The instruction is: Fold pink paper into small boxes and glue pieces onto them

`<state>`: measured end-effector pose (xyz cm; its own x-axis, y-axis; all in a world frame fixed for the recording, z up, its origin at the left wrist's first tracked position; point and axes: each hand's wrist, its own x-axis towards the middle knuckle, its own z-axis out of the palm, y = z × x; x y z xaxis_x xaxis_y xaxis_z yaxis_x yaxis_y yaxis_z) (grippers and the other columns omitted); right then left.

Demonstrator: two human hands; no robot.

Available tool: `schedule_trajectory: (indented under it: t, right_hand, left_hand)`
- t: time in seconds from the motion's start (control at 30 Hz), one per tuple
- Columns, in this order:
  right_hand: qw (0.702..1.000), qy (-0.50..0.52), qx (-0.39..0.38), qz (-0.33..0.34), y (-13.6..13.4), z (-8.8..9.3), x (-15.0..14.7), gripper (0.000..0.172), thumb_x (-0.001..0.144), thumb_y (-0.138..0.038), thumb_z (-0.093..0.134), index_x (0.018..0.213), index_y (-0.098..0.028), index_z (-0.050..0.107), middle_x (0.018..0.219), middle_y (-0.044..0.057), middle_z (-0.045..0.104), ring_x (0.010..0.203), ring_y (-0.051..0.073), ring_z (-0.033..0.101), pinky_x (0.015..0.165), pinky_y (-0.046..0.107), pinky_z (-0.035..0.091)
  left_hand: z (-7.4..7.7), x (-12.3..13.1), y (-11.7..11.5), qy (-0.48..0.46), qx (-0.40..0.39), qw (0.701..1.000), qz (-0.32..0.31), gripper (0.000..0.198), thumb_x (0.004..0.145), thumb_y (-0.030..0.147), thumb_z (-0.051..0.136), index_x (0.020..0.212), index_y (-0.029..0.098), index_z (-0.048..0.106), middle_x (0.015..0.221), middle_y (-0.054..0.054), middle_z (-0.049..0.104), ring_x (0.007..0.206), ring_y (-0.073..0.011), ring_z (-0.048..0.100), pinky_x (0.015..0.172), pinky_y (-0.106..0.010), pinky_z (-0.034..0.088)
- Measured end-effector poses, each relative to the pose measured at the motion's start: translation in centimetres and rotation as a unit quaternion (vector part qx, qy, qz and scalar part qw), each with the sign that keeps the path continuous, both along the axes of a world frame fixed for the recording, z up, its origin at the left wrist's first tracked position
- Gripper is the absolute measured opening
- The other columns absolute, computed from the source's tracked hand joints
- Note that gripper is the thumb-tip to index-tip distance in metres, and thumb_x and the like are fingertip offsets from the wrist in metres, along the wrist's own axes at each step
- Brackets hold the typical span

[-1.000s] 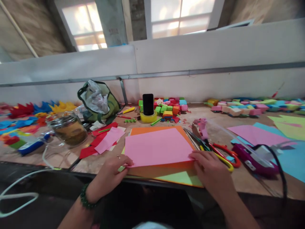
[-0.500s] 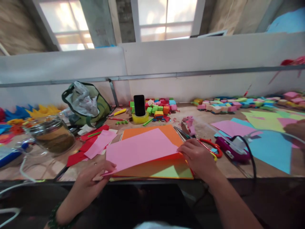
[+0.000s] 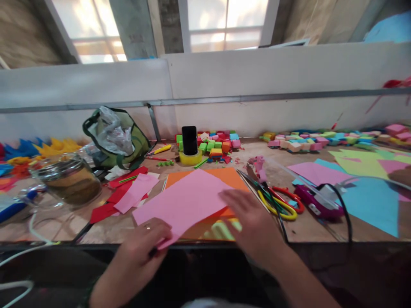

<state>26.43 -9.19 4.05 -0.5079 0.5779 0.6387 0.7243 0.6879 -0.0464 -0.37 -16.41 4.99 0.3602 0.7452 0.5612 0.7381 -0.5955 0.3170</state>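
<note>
A pink sheet (image 3: pixel 186 201) lies tilted over an orange sheet (image 3: pixel 237 174) at the front edge of the table. My left hand (image 3: pixel 144 248) pinches the near left corner of the pink sheet between thumb and fingers. At the sheet's right side is my right hand (image 3: pixel 252 226), slightly blurred, its fingers spread and its fingertips at the paper's edge. A yellow-green sheet shows in part below the pink one, between my hands.
Scissors with yellow handles (image 3: pixel 282 209) and a purple glue gun (image 3: pixel 316 205) with a cable lie to the right. A glass jar (image 3: pixel 69 182) and green bag (image 3: pixel 135 137) stand left. Behind are a phone (image 3: pixel 189 140) and small coloured boxes (image 3: pixel 215 147).
The pink sheet has turned and shifted left. My left hand has moved right and nearer with its corner; my right hand has moved left, let go of the right corner and spread its fingers.
</note>
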Motion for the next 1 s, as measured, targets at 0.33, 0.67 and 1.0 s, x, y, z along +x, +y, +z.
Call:
schedule_trajectory:
  t: [0.33,0.67,1.0]
  right_hand:
    - [0.912,0.229,-0.266,0.210,-0.1,-2.8,-0.5,0.014,0.084,-0.016,0.053,0.089,-0.020,0.066,0.090,0.006,0.069,0.086,0.019,0.063,0.077,0.031,0.048]
    - [0.918,0.177,-0.346,-0.084,1.8,-2.4,1.8,0.027,0.087,-0.042,0.049,0.074,-0.019,0.057,0.065,-0.001,0.062,0.062,0.016,0.056,0.056,0.025,0.038]
    - [0.918,-0.023,-0.312,-0.242,4.6,-0.8,1.7,0.022,0.081,-0.038,0.054,0.070,-0.019,0.057,0.074,0.003,0.061,0.065,0.016,0.055,0.052,0.026,0.023]
  left_hand:
    - [-1.8,-0.2,1.4,0.072,-0.009,0.997,0.035,0.044,0.078,0.010,0.054,0.118,0.028,0.057,0.107,-0.003,0.069,0.099,-0.0221,0.063,0.095,-0.041,0.044]
    - [-1.5,-2.9,4.0,-0.120,-0.221,0.961,0.116,0.027,0.088,0.042,0.044,0.080,0.019,0.058,0.072,-0.001,0.062,0.066,-0.0161,0.056,0.060,-0.025,0.046]
    - [0.0,-1.3,14.5,0.139,-0.300,0.936,0.122,0.021,0.072,0.033,0.053,0.057,0.018,0.052,0.056,0.000,0.054,0.057,-0.0163,0.052,0.053,-0.026,0.033]
